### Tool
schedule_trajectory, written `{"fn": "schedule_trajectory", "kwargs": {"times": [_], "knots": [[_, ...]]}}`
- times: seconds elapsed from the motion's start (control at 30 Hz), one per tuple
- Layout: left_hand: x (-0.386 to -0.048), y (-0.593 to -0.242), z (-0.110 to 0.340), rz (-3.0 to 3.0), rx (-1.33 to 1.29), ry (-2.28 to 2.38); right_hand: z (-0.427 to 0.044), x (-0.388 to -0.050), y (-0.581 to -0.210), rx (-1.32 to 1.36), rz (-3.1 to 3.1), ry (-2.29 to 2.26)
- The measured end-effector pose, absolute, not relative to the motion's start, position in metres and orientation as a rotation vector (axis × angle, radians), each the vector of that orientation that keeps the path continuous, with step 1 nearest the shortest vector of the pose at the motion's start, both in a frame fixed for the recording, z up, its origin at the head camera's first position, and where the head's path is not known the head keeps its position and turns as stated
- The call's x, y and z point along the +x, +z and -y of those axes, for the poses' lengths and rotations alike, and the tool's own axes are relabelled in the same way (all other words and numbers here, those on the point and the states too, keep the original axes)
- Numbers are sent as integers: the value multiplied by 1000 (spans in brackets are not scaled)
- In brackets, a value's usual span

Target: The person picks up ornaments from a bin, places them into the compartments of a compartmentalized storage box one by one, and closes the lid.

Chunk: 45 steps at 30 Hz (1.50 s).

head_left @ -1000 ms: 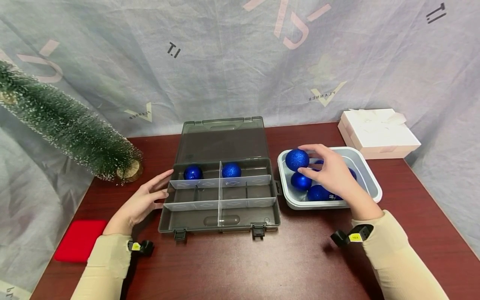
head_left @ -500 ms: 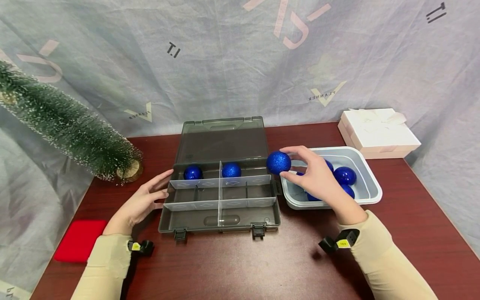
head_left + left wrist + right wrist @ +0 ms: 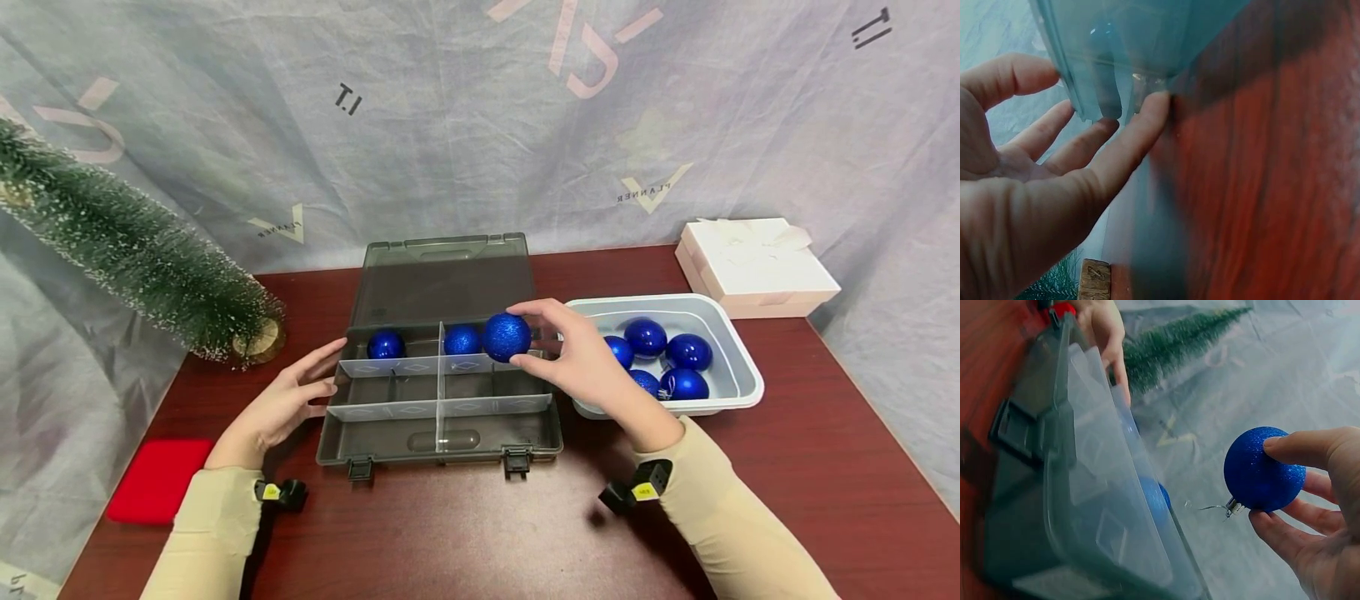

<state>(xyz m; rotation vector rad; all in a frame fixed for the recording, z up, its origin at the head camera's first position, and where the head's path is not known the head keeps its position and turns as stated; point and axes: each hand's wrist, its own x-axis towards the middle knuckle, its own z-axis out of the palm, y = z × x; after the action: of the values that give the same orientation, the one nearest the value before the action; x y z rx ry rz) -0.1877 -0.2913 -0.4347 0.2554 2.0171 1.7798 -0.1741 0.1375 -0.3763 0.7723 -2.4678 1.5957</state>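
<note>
A glittery blue Christmas ball (image 3: 506, 337) is pinched between the thumb and fingers of my right hand (image 3: 585, 358), above the back right of the open divided plastic box (image 3: 480, 450). Its silver cap and wire hook show in the right wrist view. Inside the back row sit a shiny blue ball (image 3: 386, 344) on the left and a glittery blue ball (image 3: 460, 340) right of the middle divider. My left hand (image 3: 273, 412) touches the left wall of the box with extended fingers. The left wrist view shows its fingertips at the box wall (image 3: 1141, 37).
A white tub (image 3: 738, 375) holding several blue balls stands right of the box. Behind it is a white gift box (image 3: 765, 267). A small frosted Christmas tree (image 3: 165, 267) leans at the left, near a red object (image 3: 161, 482). A grey cloth hangs behind the table.
My right hand has carried the glittery ball left, from over the tub to over the back row of the box. More balls in the tub are uncovered. My left hand stays put.
</note>
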Motion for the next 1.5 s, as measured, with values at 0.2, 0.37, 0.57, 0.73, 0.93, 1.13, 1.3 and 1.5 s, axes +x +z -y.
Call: {"fn": "schedule_trajectory", "kwargs": {"times": [0.2, 0.37, 0.57, 0.73, 0.93, 1.13, 1.3, 1.5], "knots": [[-186, -432, 291, -2017, 250, 1772, -112, -173, -376, 829, 2426, 1664], [-186, -431, 292, -2020, 259, 1766, -89, -171, -377, 864, 2430, 1664], [-187, -432, 292, -2024, 268, 1757, -64, -171, -376, 914, 2491, 1628], [-188, -432, 291, -2035, 272, 1750, -48, -172, -375, 951, 2521, 1608], [-190, -433, 288, -2036, 258, 1754, -30, -174, -374, 988, 2522, 1611], [-188, -430, 289, -2064, 227, 1735, -6, -178, -380, 1006, 2569, 1613], [-186, -430, 292, -2069, 229, 1724, 12, -182, -392, 917, 2641, 1635], [-186, -431, 290, -2042, 241, 1751, 26, -185, -405, 802, 2750, 1475]]}}
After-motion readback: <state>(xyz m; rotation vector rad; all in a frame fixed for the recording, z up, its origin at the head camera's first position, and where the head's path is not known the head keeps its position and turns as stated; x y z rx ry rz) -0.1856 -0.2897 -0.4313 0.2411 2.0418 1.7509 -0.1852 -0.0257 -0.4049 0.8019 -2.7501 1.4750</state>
